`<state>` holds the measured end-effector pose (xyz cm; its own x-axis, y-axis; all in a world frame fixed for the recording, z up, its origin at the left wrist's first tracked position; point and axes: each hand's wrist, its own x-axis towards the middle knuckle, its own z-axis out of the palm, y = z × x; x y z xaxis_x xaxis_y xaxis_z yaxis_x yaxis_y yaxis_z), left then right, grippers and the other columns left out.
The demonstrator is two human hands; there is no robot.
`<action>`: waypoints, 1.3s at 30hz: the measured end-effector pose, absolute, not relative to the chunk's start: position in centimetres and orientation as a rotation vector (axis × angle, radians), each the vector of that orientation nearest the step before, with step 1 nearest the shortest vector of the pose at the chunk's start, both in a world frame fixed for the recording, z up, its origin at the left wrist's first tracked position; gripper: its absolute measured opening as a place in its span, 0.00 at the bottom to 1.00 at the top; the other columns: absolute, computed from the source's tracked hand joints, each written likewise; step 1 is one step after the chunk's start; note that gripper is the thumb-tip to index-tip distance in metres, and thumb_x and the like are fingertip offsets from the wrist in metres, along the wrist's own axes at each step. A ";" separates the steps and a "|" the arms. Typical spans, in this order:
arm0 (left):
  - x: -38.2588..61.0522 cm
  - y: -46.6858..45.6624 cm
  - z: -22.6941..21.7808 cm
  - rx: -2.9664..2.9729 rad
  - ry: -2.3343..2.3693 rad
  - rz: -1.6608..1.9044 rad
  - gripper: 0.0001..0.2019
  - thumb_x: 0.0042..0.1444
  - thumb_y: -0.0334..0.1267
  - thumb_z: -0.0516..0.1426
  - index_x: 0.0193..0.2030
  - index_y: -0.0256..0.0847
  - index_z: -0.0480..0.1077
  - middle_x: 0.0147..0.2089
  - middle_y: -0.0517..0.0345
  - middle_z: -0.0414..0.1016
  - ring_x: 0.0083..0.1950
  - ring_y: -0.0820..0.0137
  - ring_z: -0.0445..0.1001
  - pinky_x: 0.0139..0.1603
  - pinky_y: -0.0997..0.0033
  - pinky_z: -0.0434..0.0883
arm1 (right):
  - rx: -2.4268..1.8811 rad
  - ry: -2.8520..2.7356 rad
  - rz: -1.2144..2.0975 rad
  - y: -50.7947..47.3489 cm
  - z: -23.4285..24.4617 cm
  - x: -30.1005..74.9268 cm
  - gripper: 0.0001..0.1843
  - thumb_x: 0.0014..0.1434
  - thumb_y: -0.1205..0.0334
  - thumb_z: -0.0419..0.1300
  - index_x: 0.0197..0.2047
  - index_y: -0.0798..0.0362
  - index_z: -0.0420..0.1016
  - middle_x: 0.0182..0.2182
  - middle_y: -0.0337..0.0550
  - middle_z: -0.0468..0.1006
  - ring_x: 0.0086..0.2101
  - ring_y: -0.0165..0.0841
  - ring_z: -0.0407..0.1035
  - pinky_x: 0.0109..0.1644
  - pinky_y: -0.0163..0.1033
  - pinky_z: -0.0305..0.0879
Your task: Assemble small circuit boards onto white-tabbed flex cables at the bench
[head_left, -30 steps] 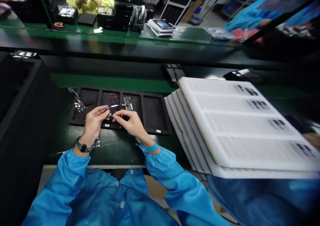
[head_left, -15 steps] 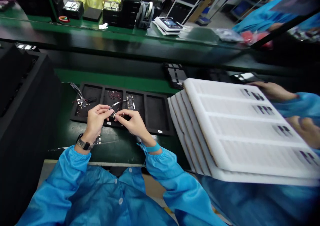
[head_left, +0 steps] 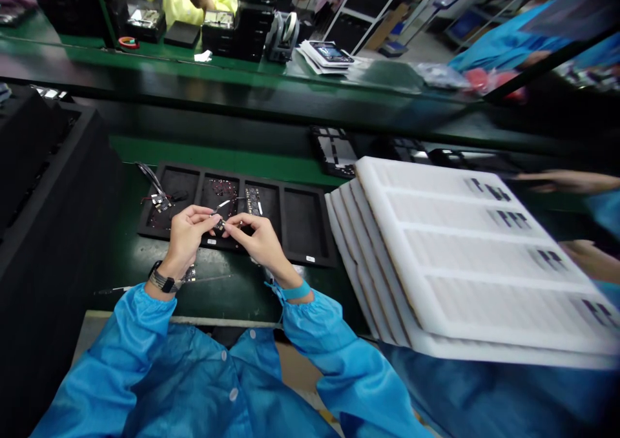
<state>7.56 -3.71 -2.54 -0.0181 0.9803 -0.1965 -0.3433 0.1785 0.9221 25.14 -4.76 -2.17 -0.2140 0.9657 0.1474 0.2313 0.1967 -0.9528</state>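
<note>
Between my two hands is a small circuit board (head_left: pixel 219 225) with a thin pale strip or cable rising from it. My left hand (head_left: pixel 188 234) pinches its left side between thumb and fingers. From the other side, my right hand (head_left: pixel 256 234) grips its right edge with thumb and index finger. Both hands are over the front edge of a black compartment tray (head_left: pixel 306 221). A strip of small boards (head_left: pixel 252 200) lies in one compartment. Wired small boards (head_left: pixel 161 201) rest in the left one, and tiny reddish parts (head_left: pixel 220 186) are scattered beside it.
Stacked white foam trays (head_left: pixel 465 250) with dark parts in slots stand at my right. A large black foam box (head_left: pixel 53 218) rises at my left. Black framed units (head_left: pixel 334 150) lie along the back, near a co-worker's hand (head_left: pixel 571 181). Another loose board (head_left: pixel 190 272) lies by my left wrist.
My hands stay at almost the same spot, both on the small board, which is tilted slightly differently. At right, the co-worker's hands have moved right; across the bench, a person now holds up a device.
</note>
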 end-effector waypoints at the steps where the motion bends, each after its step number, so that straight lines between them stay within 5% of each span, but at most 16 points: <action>1: 7.6 -3.7 -2.5 0.797 1.081 1.248 0.21 0.38 0.41 0.77 0.34 0.37 0.75 0.29 0.57 0.81 0.27 0.73 0.75 0.32 0.71 0.71 | -1.158 -1.615 1.106 -4.7 -2.3 25.2 0.13 0.65 0.51 0.67 0.35 0.51 0.83 0.31 0.43 0.86 0.34 0.37 0.78 0.44 0.42 0.73; 9: 7.9 -3.9 -2.7 0.801 1.110 1.223 0.22 0.37 0.43 0.77 0.34 0.36 0.75 0.27 0.59 0.79 0.26 0.73 0.74 0.31 0.72 0.71 | -1.121 -1.531 1.284 -4.2 -3.0 25.6 0.14 0.63 0.50 0.70 0.39 0.53 0.83 0.33 0.45 0.87 0.36 0.37 0.81 0.46 0.42 0.74; 18: 7.8 -4.2 -1.3 0.905 1.191 1.337 0.19 0.42 0.43 0.75 0.38 0.36 0.79 0.32 0.54 0.83 0.29 0.71 0.76 0.30 0.73 0.71 | -1.158 -1.557 1.032 -4.4 -1.9 26.0 0.10 0.62 0.56 0.69 0.44 0.53 0.83 0.38 0.44 0.86 0.41 0.38 0.79 0.50 0.42 0.73; 25: 7.6 1.2 4.5 1.772 1.468 1.546 0.12 0.66 0.39 0.61 0.51 0.40 0.82 0.52 0.49 0.86 0.52 0.61 0.84 0.58 0.61 0.78 | -1.180 -1.370 1.064 -4.0 -0.6 32.7 0.15 0.70 0.56 0.57 0.54 0.52 0.78 0.39 0.41 0.83 0.29 0.29 0.69 0.37 0.37 0.70; 31: 21.1 14.6 5.8 2.664 1.514 0.882 0.23 0.68 0.25 0.48 0.65 0.32 0.74 0.58 0.36 0.82 0.59 0.53 0.80 0.61 0.54 0.74 | -1.199 -1.067 0.833 -2.8 -3.1 33.8 0.12 0.73 0.56 0.56 0.54 0.51 0.71 0.46 0.49 0.86 0.30 0.31 0.74 0.33 0.38 0.69; 35: 33.2 20.1 4.1 2.996 1.174 0.329 0.24 0.67 0.20 0.44 0.62 0.22 0.73 0.64 0.24 0.75 0.66 0.50 0.74 0.66 0.53 0.69 | -1.250 -0.938 0.698 -2.4 -3.6 33.9 0.08 0.73 0.56 0.58 0.50 0.50 0.71 0.44 0.48 0.86 0.31 0.33 0.78 0.33 0.38 0.70; 39: 39.6 20.9 0.5 2.982 1.035 0.131 0.19 0.66 0.22 0.48 0.53 0.26 0.79 0.54 0.30 0.81 0.60 0.54 0.78 0.61 0.57 0.71 | -1.325 -0.842 0.624 -2.3 -3.7 34.8 0.08 0.72 0.56 0.59 0.48 0.50 0.73 0.42 0.48 0.87 0.30 0.34 0.80 0.32 0.39 0.71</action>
<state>39.58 20.88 0.46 0.7818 0.6178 0.0843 0.6193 -0.7851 0.0104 34.83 -2.27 -3.65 0.5695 0.8039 0.1714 0.0707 0.1598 -0.9846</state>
